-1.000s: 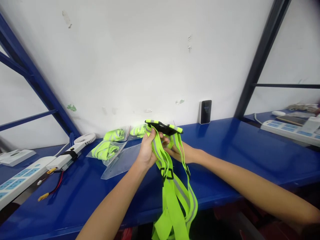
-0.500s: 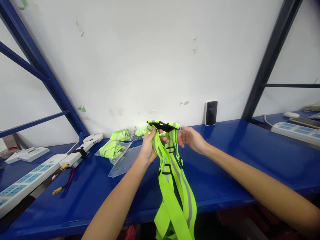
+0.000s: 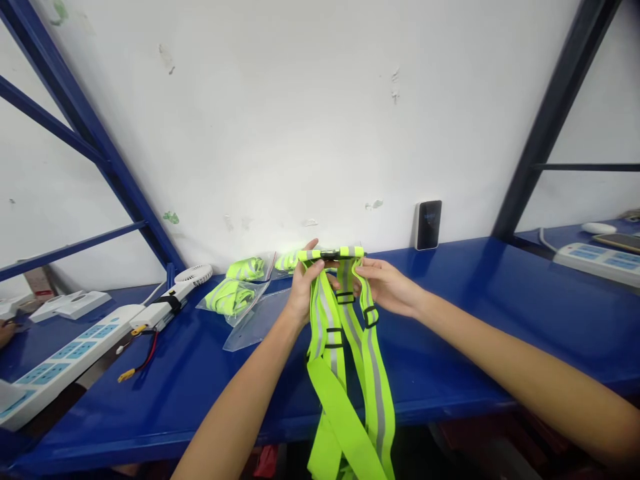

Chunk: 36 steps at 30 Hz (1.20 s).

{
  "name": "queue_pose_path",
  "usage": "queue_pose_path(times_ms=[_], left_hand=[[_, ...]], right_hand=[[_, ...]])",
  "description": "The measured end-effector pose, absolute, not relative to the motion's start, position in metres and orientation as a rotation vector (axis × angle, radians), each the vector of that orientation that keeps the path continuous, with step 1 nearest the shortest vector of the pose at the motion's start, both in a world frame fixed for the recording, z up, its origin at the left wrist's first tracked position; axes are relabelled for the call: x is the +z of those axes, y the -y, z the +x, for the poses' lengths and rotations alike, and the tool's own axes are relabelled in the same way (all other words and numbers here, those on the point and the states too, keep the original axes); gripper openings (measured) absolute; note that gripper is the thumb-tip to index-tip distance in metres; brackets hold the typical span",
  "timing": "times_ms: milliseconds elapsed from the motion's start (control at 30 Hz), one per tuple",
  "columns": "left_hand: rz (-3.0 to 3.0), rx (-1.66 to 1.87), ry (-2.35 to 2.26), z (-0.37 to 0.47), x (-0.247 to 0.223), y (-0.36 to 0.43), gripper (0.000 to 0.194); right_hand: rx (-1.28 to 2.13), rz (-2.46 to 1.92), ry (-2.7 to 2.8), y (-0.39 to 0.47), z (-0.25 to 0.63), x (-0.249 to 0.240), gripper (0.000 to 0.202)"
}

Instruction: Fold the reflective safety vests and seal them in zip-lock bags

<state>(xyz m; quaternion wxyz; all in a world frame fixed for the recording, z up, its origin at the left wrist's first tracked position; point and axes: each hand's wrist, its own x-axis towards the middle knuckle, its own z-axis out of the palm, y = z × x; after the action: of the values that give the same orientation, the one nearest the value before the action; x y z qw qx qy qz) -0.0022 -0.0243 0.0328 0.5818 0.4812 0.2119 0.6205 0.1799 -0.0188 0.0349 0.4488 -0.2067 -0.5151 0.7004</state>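
A neon-yellow reflective vest made of straps with grey stripes and black sliders hangs between my hands, its lower straps dropping past the table's front edge. My left hand is closed on the left part of its top band, thumb in front. On the right, my right hand pinches the other strap just under the band. Between them a black buckle joins the two band ends. Some fingertips are hidden behind the straps.
Clear bags with folded yellow straps and a flat clear bag lie left on the blue table. Power strips, a small white fan and a wire with yellow connectors are farther left. A black-screened device leans against the wall.
My right hand has gone from open beside the vest to gripping its right strap. The top band is now straighter and more level. The view has shifted slightly.
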Motion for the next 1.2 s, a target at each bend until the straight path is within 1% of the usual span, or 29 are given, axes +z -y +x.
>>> queue_pose_path(times_ms=[67, 133, 333, 400, 567, 700, 767, 867, 967, 1067, 1133, 1200], left_hand=[[1.206, 1.489, -0.543, 0.0, 0.026, 0.023, 0.088], [1.292, 1.514, -0.568, 0.002, 0.019, 0.022, 0.091], [1.319, 1.564, -0.446, 0.003, 0.009, 0.021, 0.067], [1.281, 1.534, -0.426, 0.002, 0.013, 0.022, 0.067], [1.093, 1.503, -0.441, 0.002, 0.025, 0.022, 0.075], [0.989, 1.516, -0.497, 0.0, 0.03, 0.021, 0.071], [0.978, 1.487, -0.519, -0.001, 0.029, 0.019, 0.068], [0.999, 1.442, -0.534, -0.001, 0.027, 0.017, 0.065], [1.053, 1.413, -0.521, 0.0, 0.027, 0.016, 0.057], [1.084, 1.391, -0.471, 0.0, 0.03, 0.019, 0.052], [1.07, 1.347, -0.415, -0.002, 0.034, 0.024, 0.055], [1.033, 1.292, -0.348, -0.004, 0.036, 0.028, 0.06]], right_hand=[[1.523, -0.528, 1.311, 0.015, 0.182, 0.036, 0.017], [1.335, -0.548, 1.344, 0.01, 0.185, 0.036, 0.018], [1.128, -0.677, 1.467, 0.005, 0.186, 0.032, 0.021], [1.18, -0.66, 1.477, 0.009, 0.185, 0.034, 0.021], [1.587, -0.598, 1.288, 0.017, 0.18, 0.035, 0.026], [1.659, -0.66, 1.209, 0.016, 0.176, 0.03, 0.031], [1.633, -0.711, 1.215, 0.014, 0.174, 0.027, 0.032], [1.442, -0.753, 1.302, 0.011, 0.173, 0.023, 0.032], [1.208, -0.763, 1.4, 0.008, 0.174, 0.021, 0.032], [0.885, -0.888, 1.471, 0.007, 0.177, 0.02, 0.032], [0.688, -0.912, 1.496, 0.008, 0.179, 0.018, 0.03], [0.685, -0.816, 1.528, 0.009, 0.179, 0.017, 0.026]])
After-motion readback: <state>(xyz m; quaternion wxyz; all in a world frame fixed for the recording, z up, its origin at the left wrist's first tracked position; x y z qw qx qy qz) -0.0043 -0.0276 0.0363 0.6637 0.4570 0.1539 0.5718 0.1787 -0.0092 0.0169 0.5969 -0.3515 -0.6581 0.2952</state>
